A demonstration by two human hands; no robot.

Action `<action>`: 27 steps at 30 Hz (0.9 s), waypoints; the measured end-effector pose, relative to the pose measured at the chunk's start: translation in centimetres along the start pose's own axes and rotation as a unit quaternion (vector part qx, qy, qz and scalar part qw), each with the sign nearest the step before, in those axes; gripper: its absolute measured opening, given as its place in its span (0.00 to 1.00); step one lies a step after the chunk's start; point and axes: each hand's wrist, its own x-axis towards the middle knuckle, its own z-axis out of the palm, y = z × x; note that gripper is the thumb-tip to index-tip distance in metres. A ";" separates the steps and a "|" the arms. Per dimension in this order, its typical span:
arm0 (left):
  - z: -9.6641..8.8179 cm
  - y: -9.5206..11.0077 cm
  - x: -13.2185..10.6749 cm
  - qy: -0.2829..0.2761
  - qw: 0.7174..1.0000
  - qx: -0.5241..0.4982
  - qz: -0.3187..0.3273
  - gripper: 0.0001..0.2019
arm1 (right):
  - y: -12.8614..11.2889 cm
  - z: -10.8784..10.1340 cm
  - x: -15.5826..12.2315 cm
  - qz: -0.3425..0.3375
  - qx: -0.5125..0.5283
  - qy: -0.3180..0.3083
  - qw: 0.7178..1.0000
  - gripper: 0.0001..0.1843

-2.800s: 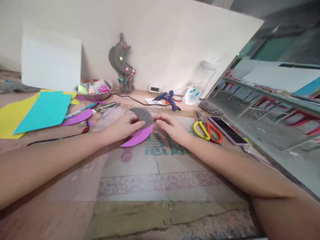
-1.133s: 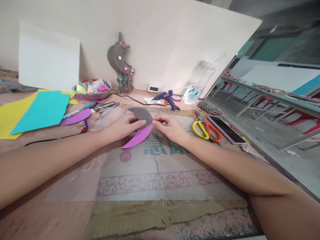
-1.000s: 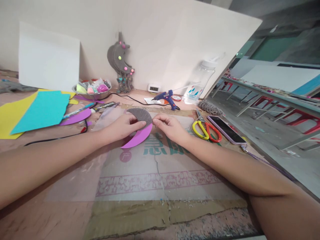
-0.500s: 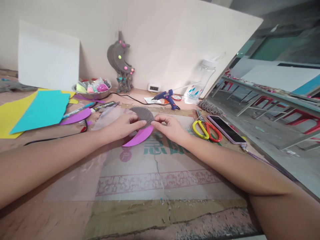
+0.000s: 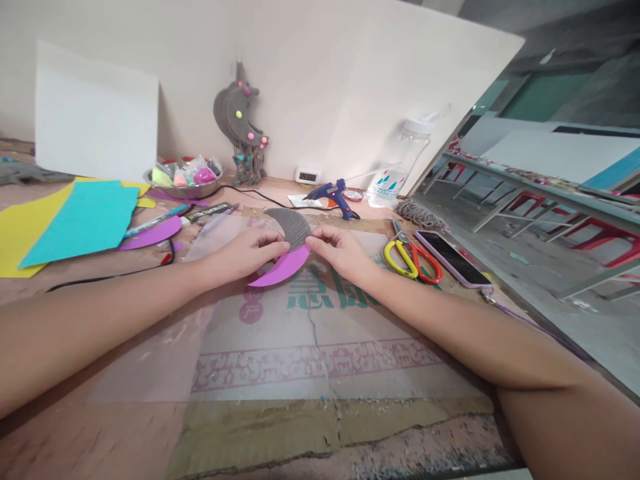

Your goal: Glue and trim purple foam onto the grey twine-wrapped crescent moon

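Note:
A purple foam crescent [image 5: 283,267] partly wrapped in grey yarn [image 5: 293,227] sits between my hands over a flattened cardboard sheet [image 5: 310,347]. My left hand [image 5: 245,253] grips the crescent from the left, thumb on its grey part. My right hand [image 5: 340,250] pinches the crescent's right tip where the grey wrapping ends. Both hands are closed on the piece.
Yellow and orange scissors [image 5: 413,260] and a phone [image 5: 453,259] lie right of my hands. A blue glue gun [image 5: 333,197], water bottle [image 5: 400,167], yarn bundle [image 5: 423,215], finished grey moon ornament [image 5: 240,127], bowl of pompoms [image 5: 185,179] and teal and yellow foam sheets [image 5: 75,220] lie behind and left.
The crescent has shifted slightly right and turned, showing more of the grey wrapped part. My right fingers stay pinched at its tip; my left hand keeps its hold.

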 end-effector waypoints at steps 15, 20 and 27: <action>0.2 -0.3 0.0 -0.009 0.999 -0.031 0.005 0.11 | 0.5 0.0 0.2 -0.005 0.011 0.004 1.000 0.13; 0.2 0.0 -0.2 -0.011 0.995 -0.094 -0.022 0.11 | 0.5 0.1 0.1 -0.006 0.017 0.002 1.000 0.13; 0.1 -0.6 0.1 0.005 1.000 0.007 0.010 0.12 | 0.5 -0.1 0.1 -0.022 0.023 -0.007 0.999 0.15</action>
